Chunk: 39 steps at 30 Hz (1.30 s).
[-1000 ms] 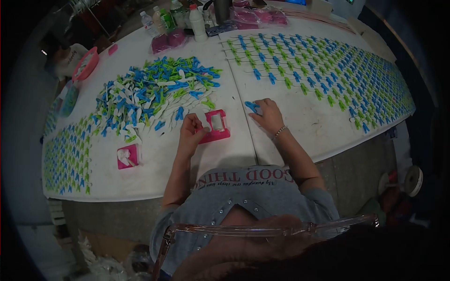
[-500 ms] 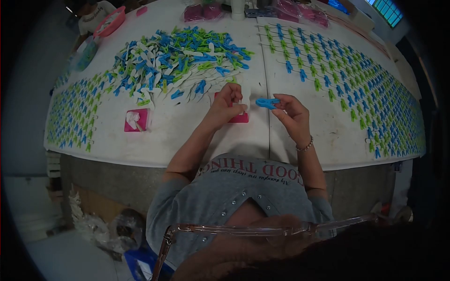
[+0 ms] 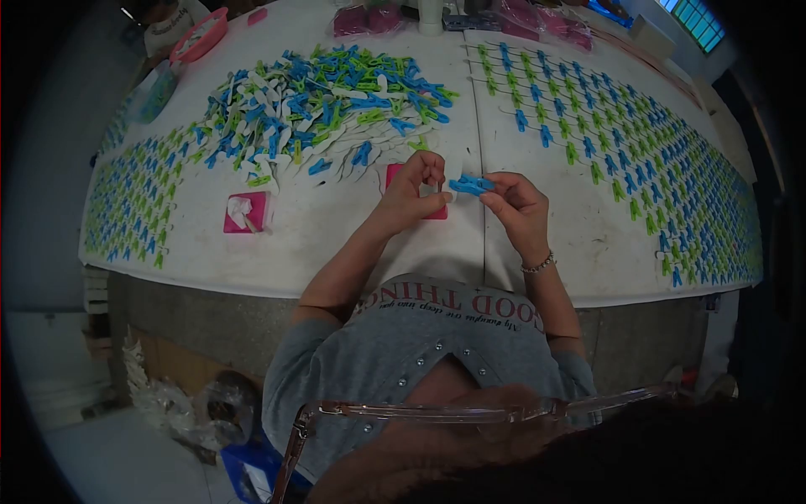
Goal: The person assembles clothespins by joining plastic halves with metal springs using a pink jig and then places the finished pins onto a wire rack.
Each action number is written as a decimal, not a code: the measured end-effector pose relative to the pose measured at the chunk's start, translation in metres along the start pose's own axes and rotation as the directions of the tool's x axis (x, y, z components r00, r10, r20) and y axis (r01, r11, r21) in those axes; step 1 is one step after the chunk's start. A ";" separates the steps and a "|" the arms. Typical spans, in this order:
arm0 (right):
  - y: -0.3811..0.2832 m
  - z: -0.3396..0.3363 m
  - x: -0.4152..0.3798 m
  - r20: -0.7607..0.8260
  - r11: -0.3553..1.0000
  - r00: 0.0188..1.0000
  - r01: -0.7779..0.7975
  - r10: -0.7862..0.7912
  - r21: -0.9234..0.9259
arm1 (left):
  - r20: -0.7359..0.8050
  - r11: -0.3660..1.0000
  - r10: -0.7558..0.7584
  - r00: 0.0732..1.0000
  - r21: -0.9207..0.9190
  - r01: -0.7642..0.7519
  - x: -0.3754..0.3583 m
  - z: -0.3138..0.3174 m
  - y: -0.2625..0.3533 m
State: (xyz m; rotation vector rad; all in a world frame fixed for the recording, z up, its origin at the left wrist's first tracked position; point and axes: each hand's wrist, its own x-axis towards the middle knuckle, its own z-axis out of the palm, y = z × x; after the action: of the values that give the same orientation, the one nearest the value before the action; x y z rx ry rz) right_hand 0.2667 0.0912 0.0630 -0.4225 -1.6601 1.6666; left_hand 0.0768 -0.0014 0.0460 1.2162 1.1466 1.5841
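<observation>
In the head view, my right hand point(image 3: 519, 210) pinches a blue clothespin point(image 3: 470, 185) between thumb and fingers, holding it level above the table point(image 3: 537, 260). My left hand point(image 3: 413, 191) is closed, its fingers curled toward the thumb beside the clothespin's left end; I cannot tell what is in that pinch. Partly hidden behind the left hand lies a bright pink block point(image 3: 438, 212). A loose blue clothespin point(image 3: 361, 154) rests on the table just beyond the left hand.
A large heap of blue and green clothespins point(image 3: 336, 92) with white strips lies beyond my left hand. Rows of clothespins cover the right point(image 3: 625, 151) and left point(image 3: 138, 202) sides. A pink square point(image 3: 246, 212) holds crumpled white material. A person point(image 3: 172, 29) is near a pink basin point(image 3: 200, 38).
My right hand has moved slightly left, bringing the blue clothespin closer to my left hand and turning it a little. My left hand remains closed near the pink block.
</observation>
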 end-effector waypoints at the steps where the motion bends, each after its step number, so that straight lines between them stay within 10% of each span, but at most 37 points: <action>1: -0.001 0.001 0.001 0.002 1.000 1.000 0.003 -0.003 -0.001 | 0.000 1.000 0.004 1.000 0.000 -0.004 0.000 -0.001 0.000; 10: 0.011 -0.009 0.005 0.059 0.995 0.997 -0.059 0.054 0.082 | 0.022 1.000 -0.016 1.000 0.003 0.016 -0.003 -0.005 -0.002; 12: 0.018 -0.015 0.004 0.207 0.761 0.922 -0.387 0.327 0.521 | 0.056 0.997 -0.001 0.998 0.075 -0.003 -0.004 -0.008 -0.006; 16: 0.030 -0.023 0.006 0.273 0.714 0.880 -0.476 0.389 0.514 | 0.134 0.978 -0.035 0.990 0.206 0.007 -0.004 -0.019 0.002; 18: 0.048 -0.024 0.019 -0.044 0.945 0.968 -0.232 0.248 0.231 | -0.047 0.916 0.172 0.984 0.375 -0.142 -0.004 -0.032 0.006; 24: 0.117 -0.042 0.087 -0.490 0.961 0.871 -0.103 -0.037 -0.255 | -0.466 0.982 0.106 0.878 0.189 -0.018 -0.024 -0.099 -0.050; 39: 0.152 -0.057 0.165 -0.532 0.667 0.755 -0.171 -0.385 -0.725 | -0.613 0.984 0.169 0.772 0.156 -0.091 -0.031 -0.108 -0.082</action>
State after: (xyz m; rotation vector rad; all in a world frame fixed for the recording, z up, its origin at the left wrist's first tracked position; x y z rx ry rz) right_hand 0.1542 0.2620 -0.0455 -1.1319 -1.6672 0.5018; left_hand -0.0165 -0.0290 -0.0529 0.8591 1.6144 2.1458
